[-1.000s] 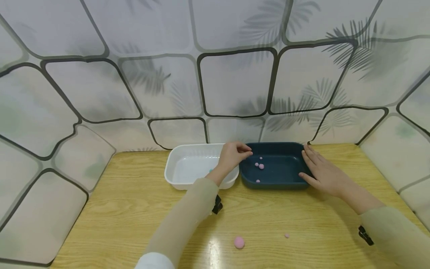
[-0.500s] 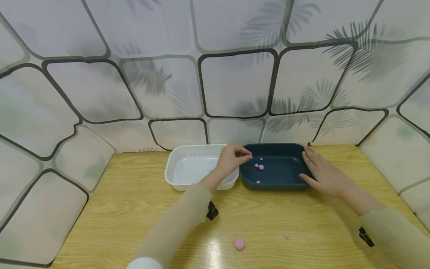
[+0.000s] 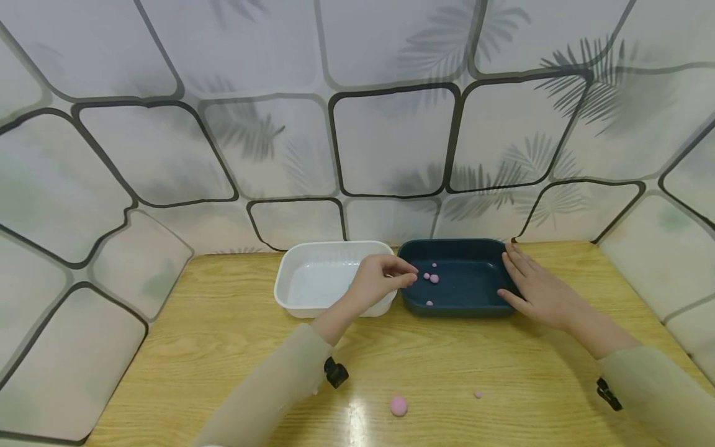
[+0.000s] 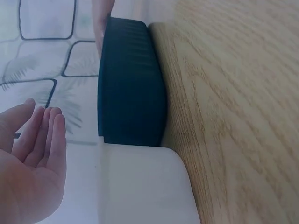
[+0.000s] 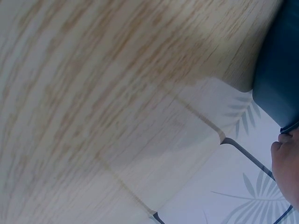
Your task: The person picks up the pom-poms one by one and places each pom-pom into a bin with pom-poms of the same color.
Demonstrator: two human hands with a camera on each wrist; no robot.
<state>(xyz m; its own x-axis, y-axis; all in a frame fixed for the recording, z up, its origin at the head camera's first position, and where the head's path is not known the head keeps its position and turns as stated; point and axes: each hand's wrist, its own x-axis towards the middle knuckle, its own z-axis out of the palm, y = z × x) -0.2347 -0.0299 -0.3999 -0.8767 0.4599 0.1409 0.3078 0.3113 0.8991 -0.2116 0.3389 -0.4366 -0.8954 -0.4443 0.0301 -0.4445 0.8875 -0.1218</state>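
Over the inner rims of two side-by-side trays, my left hand (image 3: 375,284) hovers with loosely bent fingers, its fingertips at the left edge of the dark blue tray (image 3: 475,310). The left wrist view shows a gap between thumb and fingers, and no object there. Under that hand stands a white tray (image 3: 301,248), part of its inside hidden. My right hand (image 3: 539,292) rests its straight fingers on the blue tray's right rim. A pink ball (image 3: 434,279) lies in the blue tray among several smaller ones, one of them (image 3: 429,303) near the front wall.
On the wooden table (image 3: 223,347) in front of the trays lie a larger pink ball (image 3: 399,406) and a tiny pink one (image 3: 478,395). A patterned wall panel (image 3: 391,143) rises right behind the trays, with more panels at both sides.
My left hand has drawn slightly toward me and lower, its forearm shifting left, and its thumb and fingers have parted a little. The right hand, trays and pink balls stay in place.
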